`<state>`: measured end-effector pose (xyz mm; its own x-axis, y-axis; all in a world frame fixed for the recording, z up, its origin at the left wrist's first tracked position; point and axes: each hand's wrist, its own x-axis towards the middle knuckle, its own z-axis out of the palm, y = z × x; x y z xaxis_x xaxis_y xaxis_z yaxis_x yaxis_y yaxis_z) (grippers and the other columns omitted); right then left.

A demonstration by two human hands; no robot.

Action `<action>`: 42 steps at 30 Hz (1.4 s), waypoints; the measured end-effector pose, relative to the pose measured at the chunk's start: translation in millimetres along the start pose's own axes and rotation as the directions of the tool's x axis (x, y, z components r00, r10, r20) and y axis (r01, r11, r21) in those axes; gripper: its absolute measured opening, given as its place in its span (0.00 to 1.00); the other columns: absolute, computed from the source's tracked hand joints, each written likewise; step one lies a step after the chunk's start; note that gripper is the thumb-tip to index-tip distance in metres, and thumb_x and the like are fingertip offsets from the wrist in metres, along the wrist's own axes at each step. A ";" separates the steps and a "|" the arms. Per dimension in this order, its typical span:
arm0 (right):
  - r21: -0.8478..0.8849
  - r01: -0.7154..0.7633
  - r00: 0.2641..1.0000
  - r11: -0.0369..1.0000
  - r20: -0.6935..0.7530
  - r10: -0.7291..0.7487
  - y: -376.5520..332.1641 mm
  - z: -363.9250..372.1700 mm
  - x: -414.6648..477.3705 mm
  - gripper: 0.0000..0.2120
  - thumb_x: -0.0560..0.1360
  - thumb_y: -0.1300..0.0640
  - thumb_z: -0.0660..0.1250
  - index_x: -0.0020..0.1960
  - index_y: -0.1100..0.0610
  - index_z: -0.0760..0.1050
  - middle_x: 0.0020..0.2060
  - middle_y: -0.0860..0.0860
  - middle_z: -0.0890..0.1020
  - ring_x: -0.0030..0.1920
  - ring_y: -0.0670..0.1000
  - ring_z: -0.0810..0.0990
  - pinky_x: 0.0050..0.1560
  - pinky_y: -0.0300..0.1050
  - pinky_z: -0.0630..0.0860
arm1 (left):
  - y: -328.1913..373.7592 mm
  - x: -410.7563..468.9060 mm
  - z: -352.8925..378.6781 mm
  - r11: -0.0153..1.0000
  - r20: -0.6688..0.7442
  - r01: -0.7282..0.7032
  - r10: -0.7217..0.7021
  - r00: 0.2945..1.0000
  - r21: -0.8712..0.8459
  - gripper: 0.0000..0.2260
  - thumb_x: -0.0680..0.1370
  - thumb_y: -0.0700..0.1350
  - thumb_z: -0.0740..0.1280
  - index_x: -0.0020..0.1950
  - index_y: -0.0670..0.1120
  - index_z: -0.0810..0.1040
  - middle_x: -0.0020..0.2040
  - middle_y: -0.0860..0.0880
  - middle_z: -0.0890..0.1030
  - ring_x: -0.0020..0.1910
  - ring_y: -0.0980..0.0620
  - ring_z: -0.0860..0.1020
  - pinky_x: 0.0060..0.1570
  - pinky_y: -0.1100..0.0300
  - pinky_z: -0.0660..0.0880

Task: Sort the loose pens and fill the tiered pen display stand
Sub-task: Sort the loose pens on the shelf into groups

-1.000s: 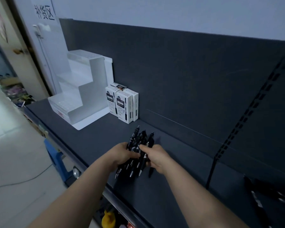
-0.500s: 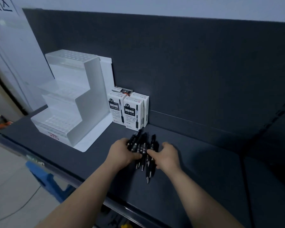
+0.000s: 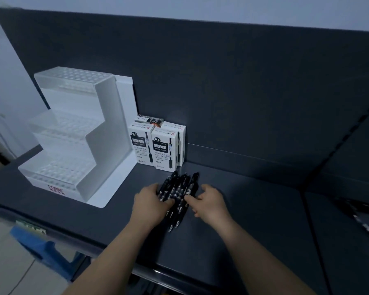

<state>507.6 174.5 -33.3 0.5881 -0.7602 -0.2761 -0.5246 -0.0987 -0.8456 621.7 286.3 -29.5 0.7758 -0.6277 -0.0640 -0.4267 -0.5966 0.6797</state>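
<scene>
Head view, dim light. Dark shelf (image 3: 254,213) with a dark back panel.

Pens (image 3: 180,188): a bundle of black pens lies flat about midway between the shelf's front and back edges, left of centre. Tips point to the front edge, caps to the back. The caps end just short of the boxes.

Left hand (image 3: 151,202): on the left side of the bundle, knuckles up. Fingers curl round the outer pens and the thumb (image 3: 170,202) lies across the barrels. It has hold of the pens.

Right hand (image 3: 211,202): at the right side of the bundle, fingers bent and half open. One fingertip (image 3: 188,198) touches the rightmost pens. Whether the other fingers close on any pen, cannot tell.

Stand (image 3: 98,133): white, three stepped tiers with rows of holes, at the shelf's left end, its base reaching toward the front edge. No pens are visible in the tiers.

Boxes (image 3: 158,145): white pen boxes, upright, at the back edge against the panel, just beside the stand's right side. One darker box lies on top of them.

More pens (image 3: 358,208): dark and blurred, near the right end of the shelf, well apart from the hands.
</scene>
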 end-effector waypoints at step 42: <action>-0.647 -0.269 0.873 0.714 -0.476 -0.103 267.5 -480.9 -278.6 0.17 0.81 0.52 0.60 0.67 0.57 0.72 0.64 0.50 0.75 0.63 0.50 0.73 0.61 0.42 0.71 | 370.5 -287.9 305.1 0.704 0.239 -0.705 0.672 0.701 0.089 0.16 0.79 0.54 0.62 0.63 0.49 0.76 0.59 0.51 0.78 0.59 0.49 0.74 0.58 0.57 0.69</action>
<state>-92.6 51.1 37.1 0.2745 -0.9595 0.0633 -0.9305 -0.2816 -0.2340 98.4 93.5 17.7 0.1462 -0.9603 0.2376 -0.8885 -0.0219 0.4583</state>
